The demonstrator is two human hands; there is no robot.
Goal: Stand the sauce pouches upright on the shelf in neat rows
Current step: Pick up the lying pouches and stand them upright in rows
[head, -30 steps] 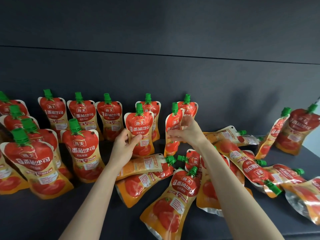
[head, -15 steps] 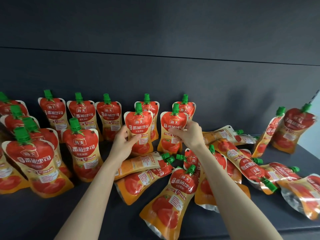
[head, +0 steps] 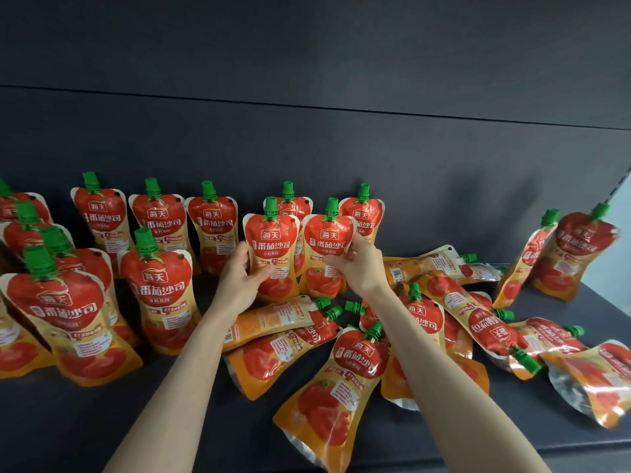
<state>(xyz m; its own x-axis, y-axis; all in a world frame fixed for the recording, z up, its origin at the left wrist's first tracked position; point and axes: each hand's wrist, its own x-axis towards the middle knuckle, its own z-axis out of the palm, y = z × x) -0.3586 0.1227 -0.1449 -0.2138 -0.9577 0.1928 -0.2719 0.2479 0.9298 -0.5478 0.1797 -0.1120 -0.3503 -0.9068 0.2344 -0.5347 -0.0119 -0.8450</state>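
Red-and-orange tomato sauce pouches with green caps fill a dark shelf (head: 341, 448). My left hand (head: 239, 281) grips the left edge of an upright pouch (head: 273, 247) in the second row. My right hand (head: 358, 264) pinches the right side of the upright pouch beside it (head: 324, 247). Both pouches face forward, side by side, in front of the back row (head: 211, 227). Below my hands several pouches lie flat in a pile (head: 341, 370).
Upright pouches in rows stand at the left (head: 157, 291). Two pouches lean against the right side wall (head: 573, 254). More lie flat at the right (head: 488, 322). The shelf's front edge runs along the bottom right. A dark back panel rises behind.
My right hand has turned its pouch from edge-on to face forward and set it upright beside the left one. My left hand has stayed on its pouch.
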